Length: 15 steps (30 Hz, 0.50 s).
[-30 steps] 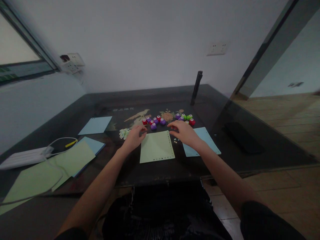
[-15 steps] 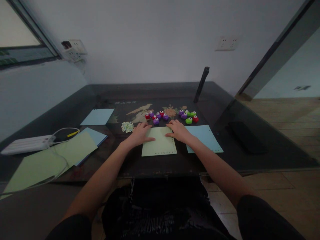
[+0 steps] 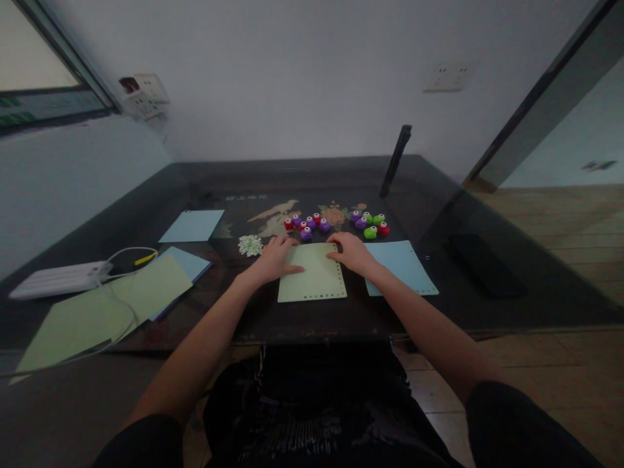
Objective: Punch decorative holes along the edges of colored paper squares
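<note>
A pale yellow-green sheet of paper (image 3: 312, 283) with dark marks along its bottom and right edges lies in front of me. My left hand (image 3: 273, 261) rests on its upper left side, thumb stretched out over the paper. At the upper right corner, my right hand (image 3: 355, 253) touches the sheet with bent fingers, thumb apart from them. Beyond the sheet are several red and purple eye-topped pieces (image 3: 305, 233). To their right sits a second group of green, purple and red ones (image 3: 370, 232). A pile of small pale pieces (image 3: 250, 245) lies beside my left fingers.
A light blue sheet (image 3: 409, 270) lies partly under my right forearm. More sheets (image 3: 97, 309), a white power strip (image 3: 58, 281) and a cable are at left. A black flat object (image 3: 487, 270) lies at right; a black upright bar (image 3: 396, 161) stands behind.
My right fingers have bent a little more at the sheet's upper right corner. My left hand stays on the paper. The whole view has shifted slightly.
</note>
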Available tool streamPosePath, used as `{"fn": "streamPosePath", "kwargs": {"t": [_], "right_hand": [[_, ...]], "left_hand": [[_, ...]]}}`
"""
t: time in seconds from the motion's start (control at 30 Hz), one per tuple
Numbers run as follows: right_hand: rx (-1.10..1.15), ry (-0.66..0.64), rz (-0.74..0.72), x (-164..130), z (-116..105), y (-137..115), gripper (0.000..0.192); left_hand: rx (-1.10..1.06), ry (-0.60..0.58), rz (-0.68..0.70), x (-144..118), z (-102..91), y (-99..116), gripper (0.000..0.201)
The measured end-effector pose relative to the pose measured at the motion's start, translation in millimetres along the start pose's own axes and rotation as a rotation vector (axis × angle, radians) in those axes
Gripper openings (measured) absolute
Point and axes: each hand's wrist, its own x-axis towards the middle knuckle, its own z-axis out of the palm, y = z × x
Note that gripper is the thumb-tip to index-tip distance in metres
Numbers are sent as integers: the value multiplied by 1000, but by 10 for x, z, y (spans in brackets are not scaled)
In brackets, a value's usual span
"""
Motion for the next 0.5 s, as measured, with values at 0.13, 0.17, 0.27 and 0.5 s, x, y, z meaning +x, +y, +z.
{"fn": "streamPosePath", "kwargs": {"t": [0.13, 0.17, 0.27, 0.5], "right_hand": [[208, -37, 149, 16, -5, 42, 15], [251, -53, 169, 18, -2, 61, 14], [390, -104, 206, 18, 13, 108, 16], [668, -179, 290, 10, -10, 90, 16]], "left_hand": [[2, 24, -4, 16, 21, -8, 63], [5, 33, -3, 20, 30, -13, 63], [7, 51, -9, 25, 47, -12, 65], [-158, 185, -18, 63, 19, -14, 62]]}}
